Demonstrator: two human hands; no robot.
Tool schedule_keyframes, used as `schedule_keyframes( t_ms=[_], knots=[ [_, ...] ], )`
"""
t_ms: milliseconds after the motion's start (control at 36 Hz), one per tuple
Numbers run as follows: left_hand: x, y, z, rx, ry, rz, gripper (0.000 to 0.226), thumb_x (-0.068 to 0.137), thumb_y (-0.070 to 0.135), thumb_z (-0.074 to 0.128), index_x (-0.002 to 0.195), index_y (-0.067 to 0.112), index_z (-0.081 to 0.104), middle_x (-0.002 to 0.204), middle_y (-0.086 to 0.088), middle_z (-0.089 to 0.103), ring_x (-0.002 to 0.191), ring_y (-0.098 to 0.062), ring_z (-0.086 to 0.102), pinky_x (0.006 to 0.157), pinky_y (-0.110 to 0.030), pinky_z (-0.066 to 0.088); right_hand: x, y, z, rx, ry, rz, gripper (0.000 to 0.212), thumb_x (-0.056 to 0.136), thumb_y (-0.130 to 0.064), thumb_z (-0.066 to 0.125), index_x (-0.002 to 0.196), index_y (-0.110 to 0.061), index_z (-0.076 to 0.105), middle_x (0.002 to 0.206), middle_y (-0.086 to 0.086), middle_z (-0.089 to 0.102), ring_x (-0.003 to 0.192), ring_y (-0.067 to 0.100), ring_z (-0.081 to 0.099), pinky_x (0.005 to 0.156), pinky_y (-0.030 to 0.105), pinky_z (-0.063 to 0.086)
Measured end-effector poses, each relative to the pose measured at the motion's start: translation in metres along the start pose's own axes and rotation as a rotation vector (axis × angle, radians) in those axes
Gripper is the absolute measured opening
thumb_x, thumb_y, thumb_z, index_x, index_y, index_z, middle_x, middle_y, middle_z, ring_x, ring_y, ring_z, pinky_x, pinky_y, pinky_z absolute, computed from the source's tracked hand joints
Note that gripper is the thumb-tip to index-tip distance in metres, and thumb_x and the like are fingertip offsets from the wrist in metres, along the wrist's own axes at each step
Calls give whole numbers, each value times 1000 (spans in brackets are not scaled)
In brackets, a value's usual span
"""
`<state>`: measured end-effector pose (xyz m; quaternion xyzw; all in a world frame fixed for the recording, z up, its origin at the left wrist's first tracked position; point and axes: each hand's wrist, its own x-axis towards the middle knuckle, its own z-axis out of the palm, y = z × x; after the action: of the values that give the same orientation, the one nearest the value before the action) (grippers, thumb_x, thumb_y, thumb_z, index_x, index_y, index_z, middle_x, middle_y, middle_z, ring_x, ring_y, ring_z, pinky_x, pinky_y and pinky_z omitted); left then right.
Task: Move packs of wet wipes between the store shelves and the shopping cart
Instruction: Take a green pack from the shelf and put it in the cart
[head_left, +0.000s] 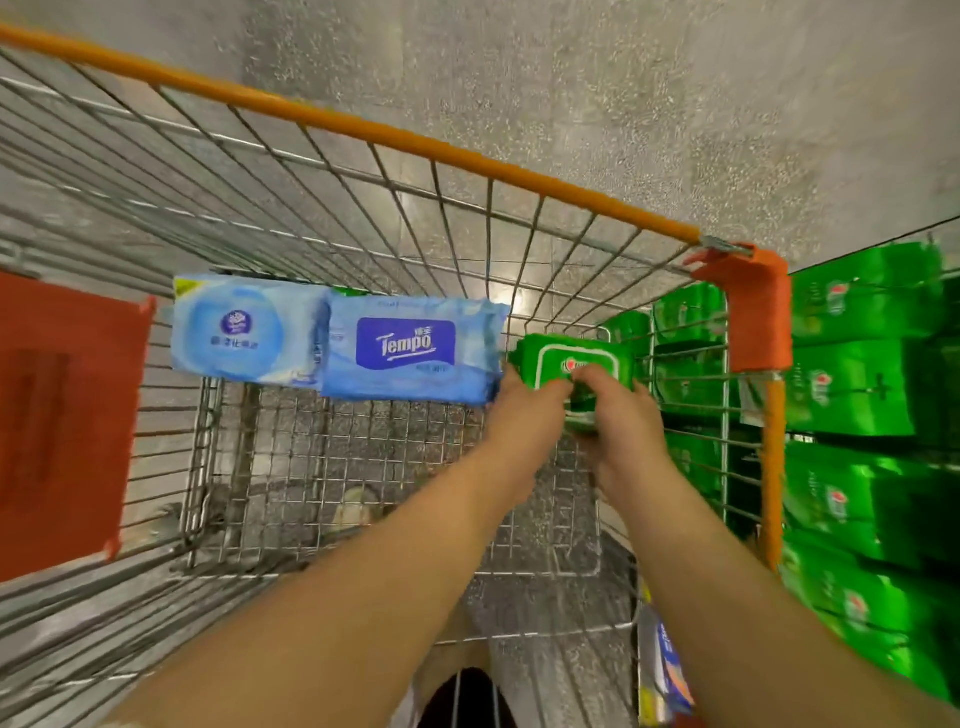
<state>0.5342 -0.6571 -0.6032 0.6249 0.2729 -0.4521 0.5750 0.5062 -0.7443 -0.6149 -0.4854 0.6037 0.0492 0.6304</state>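
Green wipes pack (574, 364) gripped by both hands, left (524, 410), right (618, 410), beside blue "Tempo" pack (410, 351), in cart (363, 130)

Grey speckled floor (623, 104), glossy, light glare (511, 299) showing on it. Shelves (857, 389) at right stacked with green packs (852, 384).

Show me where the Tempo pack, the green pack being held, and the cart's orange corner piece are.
Tempo wipes pack (410, 349): head view, on its dark blue label.
Green wipes pack (571, 358): head view, on its top face above the fingers.
Orange corner guard (756, 306): head view, on its flat side.
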Motion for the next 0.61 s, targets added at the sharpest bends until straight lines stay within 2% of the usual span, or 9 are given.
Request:
schedule_keyframes(
  t_ms=[56, 83, 167, 250, 333, 389, 472, 556, 611],
  knots=[
    [9, -2, 5, -7, 26, -13, 84, 81, 38, 64, 156, 29, 28, 147, -4, 51, 126, -25, 54, 105, -42, 47, 8, 4, 4, 10, 37, 7, 72, 64, -28, 81, 130, -20, 55, 117, 9, 69, 102, 30, 69, 94, 55, 56],
    [14, -4, 7, -33, 35, -18, 84, 78, 37, 63, 155, 29, 31, 146, -5, 53, 126, -26, 56, 106, -45, 48, 10, 4, 6, 23, 55, 10, 81, 65, -27, 81, 139, -18, 50, 120, 9, 67, 102, 30, 69, 94, 55, 56],
    [29, -8, 12, -99, 55, -19, 66, 87, 24, 63, 148, 24, 39, 137, -7, 61, 117, -26, 62, 97, -40, 53, 21, 10, 10, 74, 96, 19, 93, 70, -24, 82, 151, -18, 37, 128, 5, 59, 110, 30, 65, 96, 55, 55],
    [41, -9, 13, -117, 69, -12, 70, 85, 32, 63, 150, 27, 38, 144, -7, 57, 125, -28, 58, 104, -45, 50, 28, 10, 21, 72, 92, 47, 118, 45, -42, 87, 150, -23, 37, 141, 7, 53, 118, 33, 62, 99, 60, 51],
    [49, -3, 11, -121, 92, -18, 67, 94, 33, 63, 154, 28, 33, 151, -2, 49, 134, -27, 49, 108, -42, 43, 58, 24, 21, 60, 86, 52, 121, 32, -50, 87, 143, -28, 45, 141, 8, 55, 117, 37, 62, 97, 66, 50],
    [54, -1, 9, -131, 126, -13, 58, 100, 26, 60, 153, 24, 37, 140, 3, 52, 130, -21, 51, 101, -33, 41, 68, 27, 26, 40, 86, 60, 122, 29, -52, 89, 141, -31, 49, 139, 6, 58, 116, 36, 63, 97, 65, 51],
    [62, 0, 7, -101, 142, -22, 55, 103, 25, 55, 154, 23, 35, 144, -3, 52, 127, -23, 52, 94, -27, 36, 60, 18, 36, 33, 62, 42, 132, 33, -52, 89, 151, -33, 35, 147, 4, 51, 121, 34, 60, 102, 61, 49],
    [67, 2, 7, -81, 141, -51, 62, 105, 29, 53, 160, 26, 23, 158, -4, 39, 140, -26, 43, 103, -33, 37, 46, 9, 43, 68, 14, 29, 130, 40, -45, 87, 155, -30, 28, 150, 10, 47, 125, 35, 55, 107, 61, 44],
    [69, 3, 8, -51, 145, -66, 64, 105, 33, 53, 160, 28, 22, 162, -3, 35, 143, -28, 40, 112, -40, 36, 45, 9, 42, 65, 10, 20, 127, 45, -43, 87, 156, -30, 25, 152, 11, 44, 128, 35, 53, 109, 62, 42]
  ],
)
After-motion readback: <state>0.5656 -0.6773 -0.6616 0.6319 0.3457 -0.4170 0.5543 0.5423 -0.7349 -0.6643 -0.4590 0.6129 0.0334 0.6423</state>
